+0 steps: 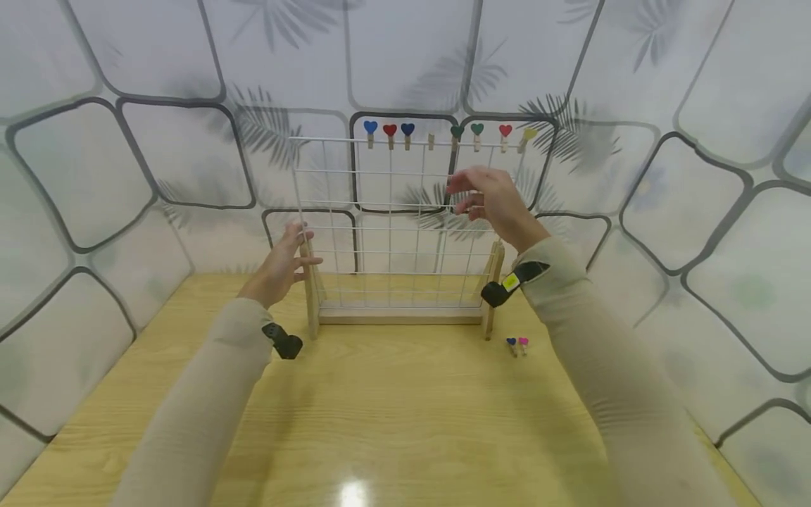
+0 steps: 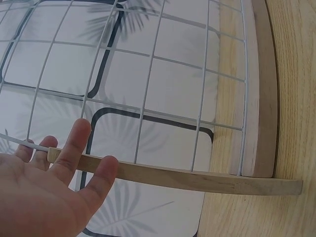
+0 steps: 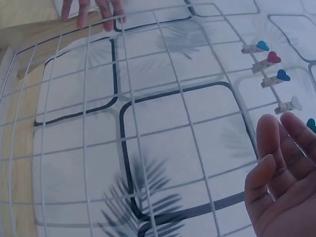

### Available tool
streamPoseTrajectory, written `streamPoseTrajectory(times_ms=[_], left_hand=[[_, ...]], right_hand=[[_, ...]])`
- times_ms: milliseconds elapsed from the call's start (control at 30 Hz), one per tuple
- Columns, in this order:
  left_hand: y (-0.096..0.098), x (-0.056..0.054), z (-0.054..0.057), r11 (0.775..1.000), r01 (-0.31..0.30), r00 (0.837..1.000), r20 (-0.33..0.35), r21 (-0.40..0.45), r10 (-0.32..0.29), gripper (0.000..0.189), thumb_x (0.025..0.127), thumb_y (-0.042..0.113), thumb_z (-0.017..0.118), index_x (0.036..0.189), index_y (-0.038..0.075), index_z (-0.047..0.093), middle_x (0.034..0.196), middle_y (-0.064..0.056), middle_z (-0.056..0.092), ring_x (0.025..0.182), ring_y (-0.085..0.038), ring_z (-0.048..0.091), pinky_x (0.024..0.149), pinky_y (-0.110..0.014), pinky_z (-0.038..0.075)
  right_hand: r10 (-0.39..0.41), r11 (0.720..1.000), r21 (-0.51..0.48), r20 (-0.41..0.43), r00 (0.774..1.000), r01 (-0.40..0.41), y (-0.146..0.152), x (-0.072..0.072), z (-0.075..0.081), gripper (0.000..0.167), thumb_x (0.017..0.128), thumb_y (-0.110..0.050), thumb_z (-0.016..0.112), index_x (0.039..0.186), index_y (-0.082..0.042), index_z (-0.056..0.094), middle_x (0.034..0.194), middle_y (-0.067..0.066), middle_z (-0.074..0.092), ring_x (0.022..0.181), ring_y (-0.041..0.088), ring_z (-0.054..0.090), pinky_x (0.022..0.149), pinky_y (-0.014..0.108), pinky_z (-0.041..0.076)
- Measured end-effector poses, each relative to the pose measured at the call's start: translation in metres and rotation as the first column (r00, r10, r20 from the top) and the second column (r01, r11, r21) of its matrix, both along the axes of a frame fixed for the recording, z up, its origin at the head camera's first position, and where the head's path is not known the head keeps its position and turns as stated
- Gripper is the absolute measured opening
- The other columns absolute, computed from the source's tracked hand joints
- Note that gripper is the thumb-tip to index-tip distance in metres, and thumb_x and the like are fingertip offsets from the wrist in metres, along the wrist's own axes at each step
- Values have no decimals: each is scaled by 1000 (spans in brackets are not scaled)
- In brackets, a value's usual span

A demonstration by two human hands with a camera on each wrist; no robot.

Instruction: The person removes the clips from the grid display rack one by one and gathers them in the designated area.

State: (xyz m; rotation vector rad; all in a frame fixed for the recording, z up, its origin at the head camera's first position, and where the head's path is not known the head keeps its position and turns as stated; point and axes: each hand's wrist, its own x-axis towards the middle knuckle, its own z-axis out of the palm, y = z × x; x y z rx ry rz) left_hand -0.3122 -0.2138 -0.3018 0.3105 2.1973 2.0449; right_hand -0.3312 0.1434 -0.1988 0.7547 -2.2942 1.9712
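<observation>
A white wire grid rack (image 1: pixel 405 251) with wooden side posts and a wooden base stands on the table. My left hand (image 1: pixel 279 262) is at the rack's left edge, its spread fingers touching the frame near the top of the wooden post (image 2: pixel 163 175). In front of the upper right of the grid hovers my right hand (image 1: pixel 494 201), fingers loosely bent and holding nothing. Just above its fingertips runs the top wire, lined with several heart-topped clothespins: light blue (image 1: pixel 370 131), red (image 1: pixel 390 134), dark blue (image 1: pixel 407 134), a pale one (image 3: pixel 289 105), green (image 1: pixel 477 134), pinkish red (image 1: pixel 505 135) and yellow (image 1: pixel 526 138).
Two more clothespins, one with a blue heart (image 1: pixel 512 345) and one pink (image 1: pixel 523 344), lie on the wooden table (image 1: pixel 393 408) to the right of the rack. Behind it hangs a pale patterned backdrop (image 1: pixel 405 63) with dark outlines and leaf prints.
</observation>
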Motion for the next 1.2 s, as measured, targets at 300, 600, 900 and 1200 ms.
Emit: streamPoseTrajectory(times_ms=[300, 600, 900, 1200], left_hand=[[-4, 2, -2, 1000, 2, 1000, -17, -12, -3, 80, 95, 67, 12, 156, 20, -11, 162, -4, -3, 138, -39, 30, 111, -62, 12], [-2, 2, -1, 1000, 1, 1000, -8, 3, -1, 77, 99, 63, 15, 155, 20, -15, 162, -7, -3, 138, -39, 29, 112, -62, 11], [-2, -2, -4, 1000, -21, 1000, -17, -3, 21, 79, 96, 66, 14, 156, 21, -12, 162, -6, 1, 136, -38, 33, 111, -63, 13], [-3, -3, -5, 1000, -27, 999, -22, -7, 27, 79, 96, 67, 12, 156, 21, -11, 161, -4, 3, 136, -38, 34, 110, -63, 14]], right_hand=[[13, 998, -53, -37, 999, -15, -44, -10, 39, 40, 107, -29, 35, 123, -1, 59, 122, 15, 59, 72, 20, 62, 61, 27, 49], [21, 999, -43, -20, 1000, -22, -90, -16, 74, 38, 107, -26, 35, 127, -4, 58, 130, 7, 53, 76, 23, 63, 57, 25, 47], [-123, 882, 440, -129, 984, 168, -122, -29, 93, 37, 105, -31, 44, 132, -11, 58, 126, 4, 56, 76, 14, 66, 57, 21, 43], [-161, 736, 586, -335, 928, 339, -133, -31, 79, 29, 103, -21, 50, 128, -10, 60, 110, 4, 62, 72, 14, 66, 81, 25, 48]])
